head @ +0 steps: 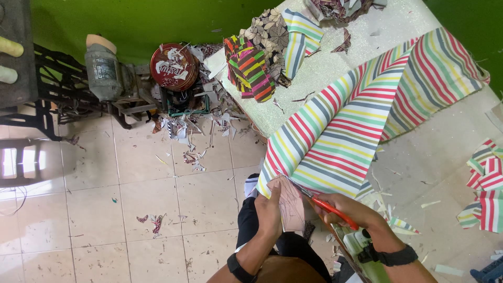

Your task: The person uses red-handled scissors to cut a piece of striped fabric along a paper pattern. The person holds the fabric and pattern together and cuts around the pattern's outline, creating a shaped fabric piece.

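Observation:
A long sheet of striped fabric [356, 110] in red, green, yellow and grey lies across the pale table [435, 157], its near end hanging over the edge. My left hand [268, 209] pinches that end together with a pinkish paper pattern piece [291, 204]. My right hand [346, 207] grips red-handled scissors [327, 205], whose blades point left into the fabric edge by the pattern. Both wrists wear black bands.
Folded patterned cloths [262, 52] sit on the table's far end. Striped offcuts [484, 194] lie at the right. A round red tin [173, 65], paper scraps [188, 131] and a dark metal machine frame [57, 89] stand on the tiled floor at the left.

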